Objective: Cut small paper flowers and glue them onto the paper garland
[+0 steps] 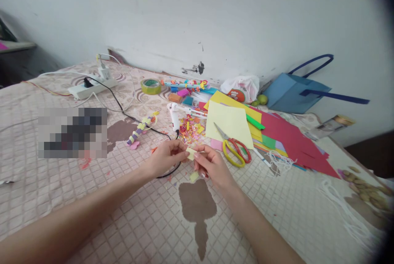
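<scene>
Between my two hands is a small pale-yellow paper piece [190,153]. My left hand [168,157] pinches its left end with thumb and finger. At the other end, my right hand [212,163] is closed on it with thumb and fingertips. A second pale-yellow scrap [194,176] lies on the tablecloth just below. Scissors with red and yellow handles [235,151] rest to the right, their blades over a pale-yellow sheet [226,118]. Behind my hands stands a white glue gun [174,116], its black cord running left. Cut paper bits [191,128] are heaped beside it.
Left are a power strip [92,87], green tape roll [150,86] and a purple-yellow decorated stick [141,129]. Coloured paper sheets [295,141], white string [280,160], a blue bag [295,92] and a glass jar [332,126] lie right. The tablecloth [123,223] has bare brown patches.
</scene>
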Available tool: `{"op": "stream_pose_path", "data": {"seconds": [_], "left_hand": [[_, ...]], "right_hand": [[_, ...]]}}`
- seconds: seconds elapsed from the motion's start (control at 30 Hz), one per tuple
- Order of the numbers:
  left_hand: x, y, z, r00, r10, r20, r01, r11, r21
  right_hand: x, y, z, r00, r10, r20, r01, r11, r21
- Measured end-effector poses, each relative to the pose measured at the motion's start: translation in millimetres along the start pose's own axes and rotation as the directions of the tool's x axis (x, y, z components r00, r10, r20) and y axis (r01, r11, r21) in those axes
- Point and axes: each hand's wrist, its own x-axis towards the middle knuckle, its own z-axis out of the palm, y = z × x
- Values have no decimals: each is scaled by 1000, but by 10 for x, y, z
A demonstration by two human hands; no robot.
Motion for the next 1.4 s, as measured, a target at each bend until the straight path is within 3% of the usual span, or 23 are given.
{"op": "stream_pose_path", "data": {"seconds": [0.17, 0.3, 0.37, 0.5, 0.63, 0.77, 0.83, 0.97, 1.1, 1.3, 1.4], "left_hand": [[-12, 25, 0, 998, -27, -53, 25, 999, -37], [-1, 12, -5, 997, -61, -44, 51, 976, -212], [2, -2, -2, 998, -30, -59, 16, 972, -232], [-8, -16, 22, 997, 39, -71, -52, 982, -181], [-24, 10, 45, 996, 62, -60, -70, 987, -147], [-26, 41, 24, 972, 122, -201, -135, 989, -54], [-27, 41, 10, 962, 168, -216, -167, 986, 22], [-35, -5, 17, 985, 155, -70, -150, 986, 77], [-40, -70, 47, 991, 132, 11, -133, 989, 60], [-70, -36, 60, 957, 283, 60, -289, 937, 196], [-81, -15, 65, 948, 304, 90, -317, 916, 246]], "right_hand": [[-38, 8, 30, 953, -274, -127, 239, 941, -240], [-74, -28, 67, 903, -427, -33, 376, 828, -417], [-77, -36, 80, 910, -414, -34, 379, 860, -343], [-43, -6, 64, 957, -271, -99, 260, 959, -114], [-12, 34, 26, 983, -160, -87, 153, 985, -83], [-13, 41, 10, 978, -159, -133, 151, 986, -69], [-17, 39, 11, 978, -164, -132, 152, 984, -92], [-22, 38, 24, 979, -182, -93, 168, 976, -142], [-13, 40, 21, 964, -206, -165, 185, 974, -134], [-1, 54, -11, 967, -195, -164, 178, 978, -112], [-11, 43, -3, 964, -220, -147, 199, 969, -146]]}}
